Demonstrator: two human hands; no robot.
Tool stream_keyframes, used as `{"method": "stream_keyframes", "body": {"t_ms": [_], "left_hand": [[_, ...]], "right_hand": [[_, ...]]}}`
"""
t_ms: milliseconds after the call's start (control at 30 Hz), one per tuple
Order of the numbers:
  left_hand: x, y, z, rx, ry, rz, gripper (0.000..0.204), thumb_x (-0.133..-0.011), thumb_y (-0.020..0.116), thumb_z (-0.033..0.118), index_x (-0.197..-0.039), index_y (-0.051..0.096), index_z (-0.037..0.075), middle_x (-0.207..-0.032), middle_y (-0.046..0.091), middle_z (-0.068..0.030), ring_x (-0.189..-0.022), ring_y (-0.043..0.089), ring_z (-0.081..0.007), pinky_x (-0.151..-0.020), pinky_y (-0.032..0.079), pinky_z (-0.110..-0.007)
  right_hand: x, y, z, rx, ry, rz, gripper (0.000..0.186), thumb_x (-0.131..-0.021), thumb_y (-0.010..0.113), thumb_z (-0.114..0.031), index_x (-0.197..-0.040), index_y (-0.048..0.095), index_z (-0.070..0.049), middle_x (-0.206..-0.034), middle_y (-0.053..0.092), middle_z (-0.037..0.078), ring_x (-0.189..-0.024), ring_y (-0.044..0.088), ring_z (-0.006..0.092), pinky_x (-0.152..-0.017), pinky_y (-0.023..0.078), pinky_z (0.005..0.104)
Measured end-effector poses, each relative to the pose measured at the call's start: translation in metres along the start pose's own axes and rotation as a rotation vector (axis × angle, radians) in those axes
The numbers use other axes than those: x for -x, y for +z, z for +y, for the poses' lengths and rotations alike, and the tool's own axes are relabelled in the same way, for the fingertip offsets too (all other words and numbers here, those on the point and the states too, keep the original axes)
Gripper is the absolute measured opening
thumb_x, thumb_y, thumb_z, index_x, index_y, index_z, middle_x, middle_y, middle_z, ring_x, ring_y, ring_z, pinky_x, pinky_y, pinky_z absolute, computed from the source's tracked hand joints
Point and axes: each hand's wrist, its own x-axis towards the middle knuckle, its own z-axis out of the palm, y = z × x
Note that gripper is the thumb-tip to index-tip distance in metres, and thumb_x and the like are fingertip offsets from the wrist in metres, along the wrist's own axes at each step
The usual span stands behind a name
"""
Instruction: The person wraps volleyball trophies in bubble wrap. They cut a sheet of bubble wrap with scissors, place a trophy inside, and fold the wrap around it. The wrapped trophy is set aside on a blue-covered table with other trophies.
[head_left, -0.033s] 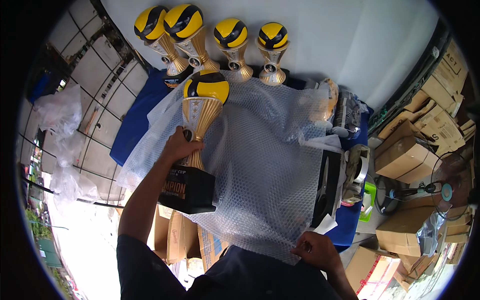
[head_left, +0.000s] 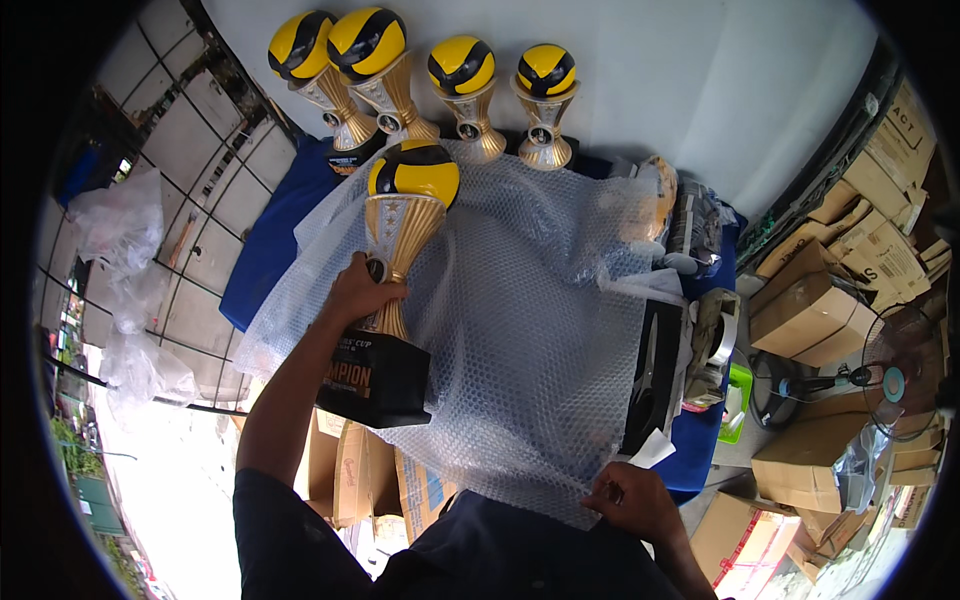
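My left hand (head_left: 365,292) is wrapped round the narrow stem of a gold and silver trophy (head_left: 405,225). A yellow and black volleyball tops this trophy, and a black block forms its base. It leans over a large sheet of bubble wrap (head_left: 520,310) that covers much of the table and hangs past the front edge. At the sheet's near right corner, my right hand (head_left: 630,500) pinches the edge of the wrap with curled fingers. Several similar trophies (head_left: 545,120) stand upright in a row along the back, against a pale wall.
A blue cloth (head_left: 265,265) covers the table. Plastic-wrapped items (head_left: 693,228) and a tape dispenser (head_left: 715,340) lie along its right side. A green basket (head_left: 737,400), a fan (head_left: 895,380) and cardboard boxes (head_left: 815,315) crowd the right. A wire grid (head_left: 190,260) stands left.
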Motion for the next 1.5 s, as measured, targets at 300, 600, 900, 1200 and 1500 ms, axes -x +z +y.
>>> {"method": "stream_keyframes", "body": {"t_ms": [300,600,900,1200,1500], "left_hand": [[0.001,-0.005,0.013,-0.029,0.019,-0.082,0.124,-0.068,0.093,0.053,-0.160,0.042,-0.013,-0.148,0.064,-0.0343,-0.133,0.070,-0.0420,-0.114,0.054,-0.046],[-0.006,0.003,0.011,-0.053,0.000,-0.125,0.132,-0.067,0.094,0.058,-0.163,0.038,-0.013,-0.153,0.061,-0.0349,-0.138,0.067,-0.0427,-0.118,0.052,-0.046],[-0.006,0.016,0.000,-0.084,0.000,-0.070,0.134,-0.075,0.092,0.062,-0.167,0.030,-0.014,-0.159,0.054,-0.0380,-0.145,0.060,-0.0462,-0.121,0.049,-0.049],[0.229,0.014,0.034,0.437,1.068,-0.568,0.133,-0.078,0.097,0.060,-0.175,0.025,0.004,-0.178,0.031,-0.0284,-0.167,0.027,-0.0480,-0.132,0.032,-0.062],[0.294,0.170,-0.031,0.284,0.664,0.511,0.110,-0.103,0.079,0.039,-0.176,0.006,-0.001,-0.174,0.013,-0.0488,-0.163,0.020,-0.0642,-0.127,0.018,-0.080]], "right_hand": [[-0.004,0.003,-0.005,0.022,-0.046,0.039,0.032,-0.087,0.094,-0.028,-0.097,0.074,-0.005,-0.088,0.077,0.011,-0.078,0.078,0.0234,-0.071,0.059,0.0369],[0.006,0.002,-0.010,-0.036,-0.041,0.034,0.031,-0.088,0.095,-0.023,-0.100,0.073,-0.004,-0.090,0.077,0.011,-0.080,0.079,0.0227,-0.072,0.061,0.0356],[0.007,-0.006,-0.013,-0.140,0.032,-0.056,0.029,-0.092,0.092,-0.023,-0.105,0.074,-0.004,-0.096,0.081,0.010,-0.088,0.081,0.0207,-0.080,0.063,0.0344],[0.010,-0.022,-0.050,-0.461,-0.207,-0.195,0.020,-0.101,0.081,-0.012,-0.118,0.077,-0.002,-0.114,0.080,0.014,-0.106,0.079,0.0224,-0.096,0.061,0.0358],[-0.047,-0.001,-0.137,-0.326,-0.724,-0.430,0.061,-0.104,0.077,-0.015,-0.162,0.058,-0.011,-0.145,0.071,0.014,-0.133,0.066,0.0318,-0.115,0.051,0.0465]]}}
